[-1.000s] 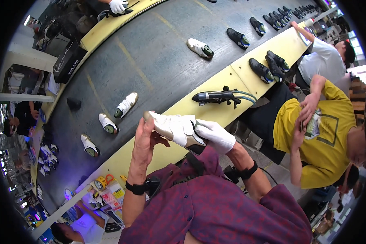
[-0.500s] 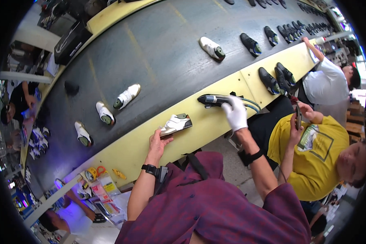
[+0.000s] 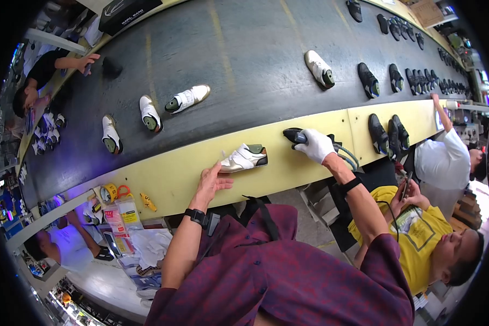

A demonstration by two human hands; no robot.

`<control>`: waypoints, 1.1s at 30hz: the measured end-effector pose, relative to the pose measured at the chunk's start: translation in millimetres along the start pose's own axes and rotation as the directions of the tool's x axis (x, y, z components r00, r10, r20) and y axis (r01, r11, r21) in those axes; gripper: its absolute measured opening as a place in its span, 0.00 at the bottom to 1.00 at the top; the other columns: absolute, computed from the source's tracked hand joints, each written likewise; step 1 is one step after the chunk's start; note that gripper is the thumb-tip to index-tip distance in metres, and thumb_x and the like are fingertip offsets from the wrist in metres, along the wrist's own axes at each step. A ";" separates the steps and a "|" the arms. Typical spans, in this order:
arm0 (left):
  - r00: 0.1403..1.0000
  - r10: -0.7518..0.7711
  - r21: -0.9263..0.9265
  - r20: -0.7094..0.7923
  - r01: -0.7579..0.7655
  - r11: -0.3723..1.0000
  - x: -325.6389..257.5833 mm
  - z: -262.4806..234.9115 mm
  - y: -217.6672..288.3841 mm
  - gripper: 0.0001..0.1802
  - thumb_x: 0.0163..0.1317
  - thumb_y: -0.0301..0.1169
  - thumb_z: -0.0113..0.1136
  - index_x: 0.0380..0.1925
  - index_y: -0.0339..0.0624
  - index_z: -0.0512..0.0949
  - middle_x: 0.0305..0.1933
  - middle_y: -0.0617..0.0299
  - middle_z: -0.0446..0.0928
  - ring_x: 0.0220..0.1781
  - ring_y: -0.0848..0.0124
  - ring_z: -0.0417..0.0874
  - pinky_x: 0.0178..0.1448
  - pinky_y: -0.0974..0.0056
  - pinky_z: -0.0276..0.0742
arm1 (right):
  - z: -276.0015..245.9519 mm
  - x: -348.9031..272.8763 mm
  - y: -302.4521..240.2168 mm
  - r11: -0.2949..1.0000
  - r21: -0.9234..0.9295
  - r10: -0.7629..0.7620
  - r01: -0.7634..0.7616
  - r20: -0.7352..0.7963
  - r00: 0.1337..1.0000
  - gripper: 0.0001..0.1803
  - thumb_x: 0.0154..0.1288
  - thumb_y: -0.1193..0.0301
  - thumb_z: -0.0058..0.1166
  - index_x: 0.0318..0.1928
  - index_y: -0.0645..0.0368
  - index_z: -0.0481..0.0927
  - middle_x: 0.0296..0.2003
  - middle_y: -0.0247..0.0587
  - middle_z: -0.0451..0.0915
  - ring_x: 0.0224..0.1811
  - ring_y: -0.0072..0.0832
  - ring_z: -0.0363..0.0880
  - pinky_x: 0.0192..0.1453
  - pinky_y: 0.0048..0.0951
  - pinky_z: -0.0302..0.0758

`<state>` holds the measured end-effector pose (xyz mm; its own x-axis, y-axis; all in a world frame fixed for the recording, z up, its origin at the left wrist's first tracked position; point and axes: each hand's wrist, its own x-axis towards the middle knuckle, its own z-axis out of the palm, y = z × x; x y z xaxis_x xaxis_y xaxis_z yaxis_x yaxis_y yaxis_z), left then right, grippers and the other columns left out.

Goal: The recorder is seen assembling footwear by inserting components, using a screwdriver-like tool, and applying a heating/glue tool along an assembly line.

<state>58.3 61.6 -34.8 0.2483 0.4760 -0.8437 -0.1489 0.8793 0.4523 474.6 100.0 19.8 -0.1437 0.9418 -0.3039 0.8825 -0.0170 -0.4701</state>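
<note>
On the yellow ledge before me lies a white shoe [image 3: 244,158] with a green inside and a dark heel, its toe to the left. My bare left hand [image 3: 207,186] touches that toe, its fingers apart. My right hand [image 3: 316,145], in a white glove, is closed around a black handheld tool [image 3: 293,135] with a pointed nose. Most of its body is hidden under the glove. A blue-grey hose [image 3: 349,157] trails from the tool's rear on the right.
White shoes [image 3: 185,99] and black shoes [image 3: 368,80] stand on the dark conveyor belt [image 3: 244,103] beyond the ledge. More black shoes [image 3: 378,133] sit on the ledge at right, near a seated person in yellow [image 3: 418,244]. Scissors with orange handles [image 3: 123,191] lie at left.
My right hand has come down onto the black tool and closed around it. My left hand stays at the shoe's toe. The view has turned, and a person reaches toward the belt at far left.
</note>
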 end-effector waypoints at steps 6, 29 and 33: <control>0.987 0.102 -0.112 0.126 -0.088 0.990 7.6 -4.8 -3.7 0.31 0.80 0.49 0.55 0.58 0.26 0.67 0.52 0.42 0.78 0.44 0.52 0.91 0.48 0.52 0.92 | -12.3 -4.7 -39.3 0.986 -0.042 0.167 -0.162 0.152 0.974 0.26 0.62 0.49 0.71 0.44 0.59 0.79 0.39 0.55 0.86 0.44 0.55 0.86 0.49 0.47 0.80; 0.972 -0.040 -0.124 0.233 0.071 0.990 24.7 -30.9 4.7 0.34 0.80 0.58 0.47 0.51 0.31 0.73 0.35 0.50 0.81 0.26 0.63 0.86 0.33 0.55 0.90 | 55.8 16.3 -204.8 0.922 0.062 0.336 -0.383 0.367 0.867 0.30 0.60 0.44 0.70 0.39 0.63 0.88 0.31 0.56 0.87 0.37 0.50 0.89 0.46 0.43 0.82; 0.976 -0.057 -0.129 0.211 0.086 0.988 28.4 -31.3 1.8 0.33 0.81 0.58 0.47 0.49 0.31 0.75 0.33 0.52 0.81 0.26 0.65 0.86 0.32 0.56 0.90 | 50.3 10.0 -203.2 0.912 0.147 0.345 -0.384 0.233 0.909 0.30 0.60 0.45 0.70 0.40 0.64 0.88 0.32 0.56 0.87 0.39 0.48 0.90 0.46 0.43 0.82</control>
<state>35.1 76.2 -67.0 0.4523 0.4171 -0.7883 -0.2498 0.9078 0.3370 271.3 96.1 70.6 0.0698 0.7723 -0.6314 0.7939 -0.4262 -0.4336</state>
